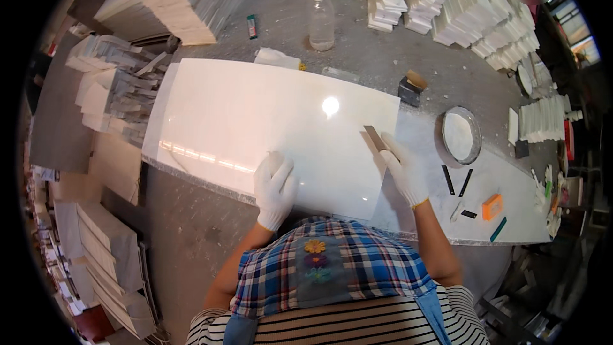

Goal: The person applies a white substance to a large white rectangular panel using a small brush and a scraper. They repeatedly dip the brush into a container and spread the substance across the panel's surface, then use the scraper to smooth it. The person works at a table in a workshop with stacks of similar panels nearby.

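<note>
A glossy white slab (255,108) lies flat in front of me, with reflections of lights on its surface. My right hand (403,172), in a white glove, is closed round a flat metal scraper blade (375,137) over the slab's right part. Near the slab's front edge rests my left hand (274,185), also gloved, its fingers curled in. Whatever it may hold is hidden. Right of the slab, a round dish of white paste (458,135) stands on a grey-white board (421,147).
On the board lie two dark strips (466,182), an orange block (492,207) and a green strip (499,229). Behind the slab stand a clear bottle (322,25), a dark box (410,91) and white tile stacks (469,9). Tall slab stacks (179,0) rise at the far left.
</note>
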### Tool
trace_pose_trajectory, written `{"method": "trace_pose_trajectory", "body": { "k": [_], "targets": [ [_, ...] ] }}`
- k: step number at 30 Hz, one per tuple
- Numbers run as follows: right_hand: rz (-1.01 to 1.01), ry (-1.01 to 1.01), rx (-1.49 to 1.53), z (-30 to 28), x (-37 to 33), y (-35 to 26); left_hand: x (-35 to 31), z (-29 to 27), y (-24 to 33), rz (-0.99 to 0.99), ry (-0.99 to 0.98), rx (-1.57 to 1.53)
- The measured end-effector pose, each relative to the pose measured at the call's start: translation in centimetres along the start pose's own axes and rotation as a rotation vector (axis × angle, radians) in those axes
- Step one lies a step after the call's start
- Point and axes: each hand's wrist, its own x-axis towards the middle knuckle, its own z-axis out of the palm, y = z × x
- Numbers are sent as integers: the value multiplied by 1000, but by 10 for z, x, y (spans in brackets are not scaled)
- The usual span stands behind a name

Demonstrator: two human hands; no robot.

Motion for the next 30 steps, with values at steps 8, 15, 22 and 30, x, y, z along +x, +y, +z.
{"method": "trace_pose_trajectory", "body": {
  "k": [8, 15, 22, 30],
  "targets": [
    [467, 217, 2, 7, 24, -6, 30, -25, -10, 106, -176, -195],
    [281, 353, -132, -5, 62, 26, 52, -23, -18, 154, -251, -243],
    [298, 331, -85, -10, 77, 18, 53, -5, -30, 225, -248, -324],
    [319, 321, -77, -6, 72, 15, 63, 14, -22, 202, -304, -316]
  ]
}}
